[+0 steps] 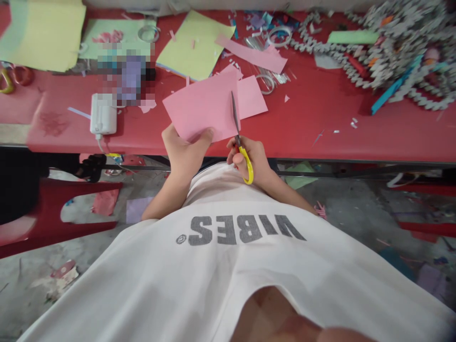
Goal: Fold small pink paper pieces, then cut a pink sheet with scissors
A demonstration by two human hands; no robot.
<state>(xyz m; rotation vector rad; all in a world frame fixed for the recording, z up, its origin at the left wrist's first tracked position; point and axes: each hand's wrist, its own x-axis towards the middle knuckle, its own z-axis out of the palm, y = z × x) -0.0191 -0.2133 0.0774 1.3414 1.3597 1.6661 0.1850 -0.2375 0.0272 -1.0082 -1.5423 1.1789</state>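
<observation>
My left hand (188, 149) grips a sheet of pink paper (199, 107) by its lower edge, thumb on top. In my right hand (254, 154) is a pair of scissors (245, 164) with yellow handles, its blades pointing away from me over the sheet's right side. The blades look nearly closed; whether they are cutting into the paper I cannot tell. A smaller pink piece (252, 97) shows just right of the sheet, partly behind it.
A red table (302, 123) holds yellow-green paper (195, 45), a pink strip (254, 56), tape rolls (280, 36) and a white charger (103, 114). Grey paper chains (384, 52) are heaped at right. More scissors (16, 76) lie far left. A red chair (53, 209) stands below.
</observation>
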